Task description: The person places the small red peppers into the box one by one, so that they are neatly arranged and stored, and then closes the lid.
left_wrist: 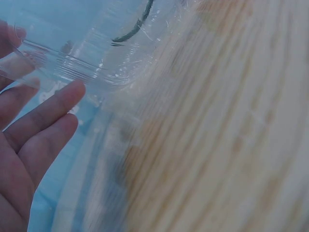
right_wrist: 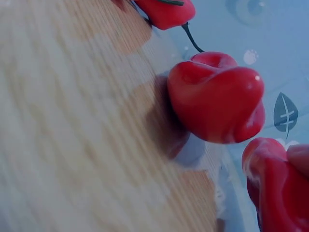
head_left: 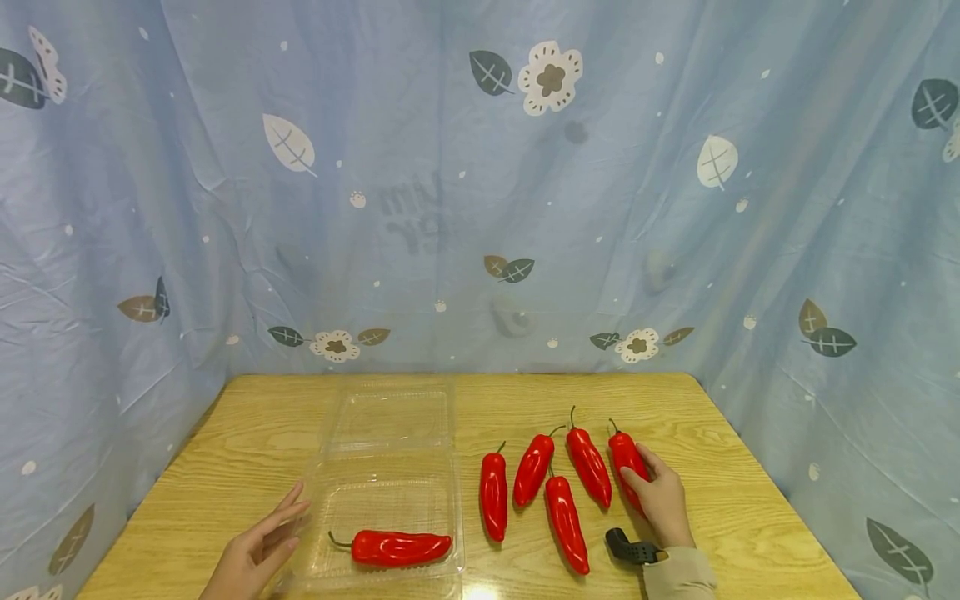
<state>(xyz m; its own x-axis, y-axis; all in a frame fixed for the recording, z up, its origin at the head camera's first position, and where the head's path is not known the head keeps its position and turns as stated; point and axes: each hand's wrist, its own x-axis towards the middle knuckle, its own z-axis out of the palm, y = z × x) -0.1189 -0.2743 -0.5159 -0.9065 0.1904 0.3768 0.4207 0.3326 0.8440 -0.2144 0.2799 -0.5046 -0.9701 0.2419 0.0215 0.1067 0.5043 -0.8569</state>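
R hand (head_left: 660, 500) pinches the far-right pepper (head_left: 624, 454) btwn thumb & fingers (stem pointing away), on or just over the table (head_left: 750, 517), can't tell which. L hand (head_left: 258, 546) is loosely spread at the clear box's (head_left: 375, 504) left edge; contact unclear. Box is open, lid at back, w/ 1 pepper (head_left: 401, 547) lying crosswise inside. 4 more peppers (head_left: 493, 498) lie btwn box & R hand.

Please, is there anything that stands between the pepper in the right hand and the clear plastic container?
Yes: four other red peppers lie on the table between the held pepper and the container. Lifting over them would probably suffice; the open lid lies behind, away from that path.
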